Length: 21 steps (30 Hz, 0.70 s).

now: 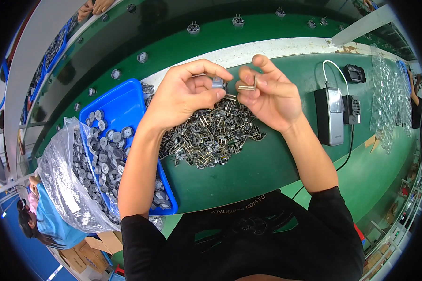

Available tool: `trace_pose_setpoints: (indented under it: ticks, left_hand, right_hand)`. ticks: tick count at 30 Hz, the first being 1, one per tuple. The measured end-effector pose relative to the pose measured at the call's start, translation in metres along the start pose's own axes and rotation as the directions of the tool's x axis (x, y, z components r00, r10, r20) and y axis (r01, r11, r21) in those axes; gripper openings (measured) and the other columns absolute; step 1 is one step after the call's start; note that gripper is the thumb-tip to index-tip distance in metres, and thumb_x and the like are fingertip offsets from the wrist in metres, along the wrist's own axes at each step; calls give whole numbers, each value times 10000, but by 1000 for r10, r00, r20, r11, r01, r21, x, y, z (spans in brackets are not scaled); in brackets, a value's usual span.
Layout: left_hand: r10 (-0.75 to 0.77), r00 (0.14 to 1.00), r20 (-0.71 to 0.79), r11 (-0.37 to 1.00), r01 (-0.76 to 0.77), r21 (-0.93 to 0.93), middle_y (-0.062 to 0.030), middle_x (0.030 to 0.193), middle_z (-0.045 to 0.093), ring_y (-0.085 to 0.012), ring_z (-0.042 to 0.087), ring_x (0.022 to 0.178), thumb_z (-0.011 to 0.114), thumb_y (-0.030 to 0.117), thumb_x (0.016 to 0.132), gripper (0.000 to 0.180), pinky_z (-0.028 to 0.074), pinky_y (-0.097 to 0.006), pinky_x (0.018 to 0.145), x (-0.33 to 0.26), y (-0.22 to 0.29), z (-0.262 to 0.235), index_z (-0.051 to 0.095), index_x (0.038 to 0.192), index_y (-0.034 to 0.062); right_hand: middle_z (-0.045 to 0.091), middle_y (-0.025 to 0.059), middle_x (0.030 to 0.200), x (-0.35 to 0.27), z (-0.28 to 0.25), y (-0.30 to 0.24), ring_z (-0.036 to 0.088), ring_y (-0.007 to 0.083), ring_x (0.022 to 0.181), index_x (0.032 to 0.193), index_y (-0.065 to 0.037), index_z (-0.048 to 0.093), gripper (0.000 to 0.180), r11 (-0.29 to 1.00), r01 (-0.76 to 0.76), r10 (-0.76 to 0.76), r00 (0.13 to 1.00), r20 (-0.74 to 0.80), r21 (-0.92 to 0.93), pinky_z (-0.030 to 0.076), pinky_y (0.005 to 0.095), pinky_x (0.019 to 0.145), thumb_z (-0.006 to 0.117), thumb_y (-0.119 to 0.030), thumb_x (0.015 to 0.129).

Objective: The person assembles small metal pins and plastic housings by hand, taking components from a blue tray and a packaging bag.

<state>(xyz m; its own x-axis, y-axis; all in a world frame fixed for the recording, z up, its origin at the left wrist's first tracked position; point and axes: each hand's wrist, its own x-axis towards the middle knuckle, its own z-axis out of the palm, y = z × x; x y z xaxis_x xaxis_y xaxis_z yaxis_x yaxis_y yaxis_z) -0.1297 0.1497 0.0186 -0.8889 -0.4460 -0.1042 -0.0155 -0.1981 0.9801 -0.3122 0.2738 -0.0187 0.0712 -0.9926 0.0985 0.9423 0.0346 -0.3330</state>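
My left hand [185,91] is curled round a small grey round part [217,82], gripped between thumb and fingers. Close beside it on the right, my right hand [274,96] pinches a small pin assembly [254,84] whose metal prongs point left. The two parts are apart. Beneath both hands lies a heap of dark pronged electronic pieces [206,140] on the green table [248,173]. Left of my left forearm stands a blue tray [119,100] holding many grey round caps [109,157].
A clear plastic bag [61,171] covers part of the tray. Beyond a white rail [267,48] runs a green conveyor [169,49] with spaced pronged parts. To the right are a grey power bank [330,117], a black charger [355,73] and bubble wrap [384,100]. Another person's hands [96,7] show at far left.
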Motion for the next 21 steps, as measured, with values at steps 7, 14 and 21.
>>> trace_pose_setpoints:
  ticks: [7, 14, 21]
  left_hand:
    - [-16, 999, -48, 996, 12, -86, -135, 1068, 681, -161, 670, 813, 713, -18, 823, 363, 548, -255, 683, 0, -2, -14, 631, 1176, -39]
    - [115, 993, -20, 963, -117, -243, -206, 1154, 657, -254, 704, 935, 713, -15, 831, 361, 594, -337, 843, 2, -9, -7, 605, 1175, -36]
    - [69, 996, -54, 980, -78, -186, -218, 1177, 650, -258, 681, 1034, 699, -93, 808, 361, 578, -355, 897, 2, -6, -3, 602, 1154, -56]
  right_hand:
    - [625, 112, 952, -2, -4, -11, 599, 215, 856, 1066, 22, 668, 208, 974, 124, -135, 990, -47, -192, 473, 323, 750, 535, 1, 907]
    - [679, 103, 962, 0, 21, 9, 644, 156, 805, 1019, 36, 683, 242, 315, 301, -651, 759, 26, -900, 509, 262, 687, 751, 58, 788]
    - [722, 69, 904, 3, 23, 11, 645, 225, 727, 891, -28, 733, 256, -584, 393, -438, 584, 684, -710, 539, 280, 654, 779, 67, 658]
